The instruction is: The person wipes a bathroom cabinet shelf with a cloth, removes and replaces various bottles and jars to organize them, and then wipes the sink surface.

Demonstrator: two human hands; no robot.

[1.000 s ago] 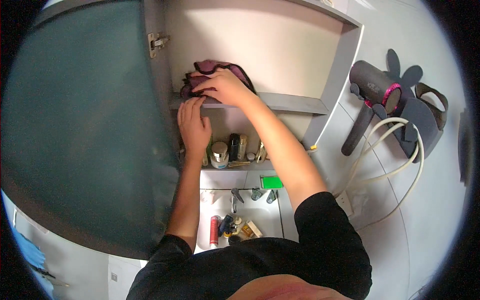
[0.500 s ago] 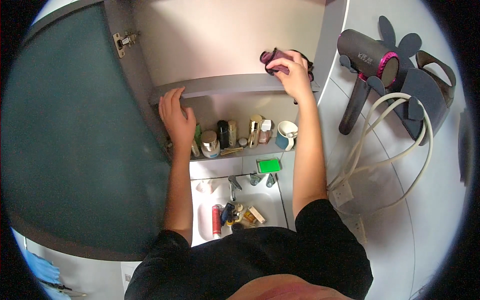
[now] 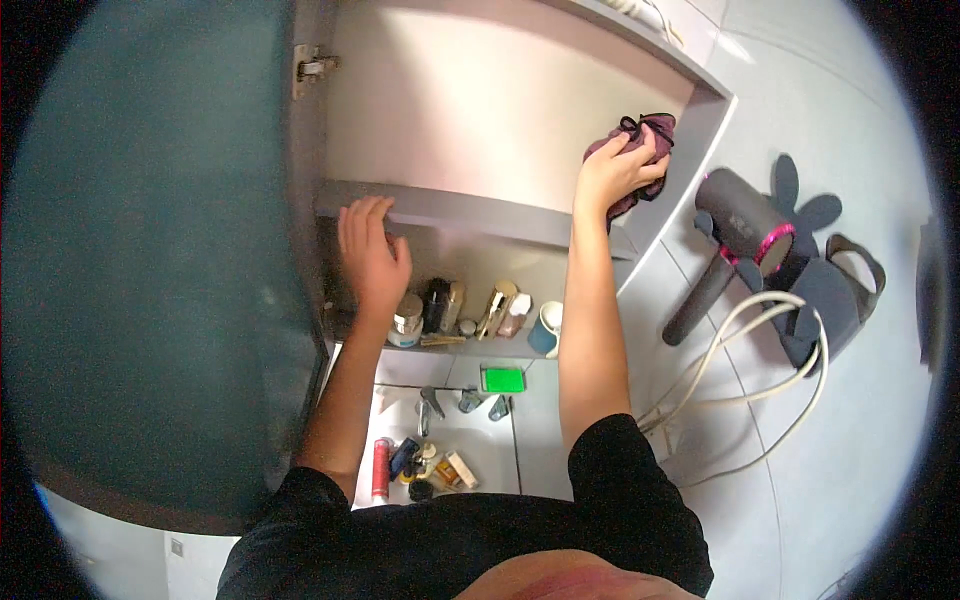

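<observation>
Cloth point(image 3: 663, 142): purple with a black edge, all bunched up. It is high in the cupboard point(image 3: 480, 110), at the right end, close by the side wall point(image 3: 700, 120). I cannot tell if it is pushed on the back or on that wall.

Right hand point(image 3: 612, 182): the grip is bent over the cloth and squeezes it, with the fingers spread a bit.

Left hand point(image 3: 373, 255): up at the left end of the grey shelf point(image 3: 470, 212). Its grip is loose, with soft bent fingers and nothing seen in it. I cannot tell if the fingertips touch the shelf.

Wiping step: it looks like a rub of the right end, up in the corner.

Next wipe: I think it calls for a good hold on the cloth and a flat push along the wall and shelf, with the arm kept off the things below.

Low shelf: a jar point(image 3: 405, 322), a dark bottle point(image 3: 436, 305) and a blue and white cup point(image 3: 545, 330) stand there. The cup is just beside the right arm, so a low elbow could knock it.

Sink point(image 3: 495, 445): a red tube point(image 3: 381, 470) and other small things lie in it.
</observation>
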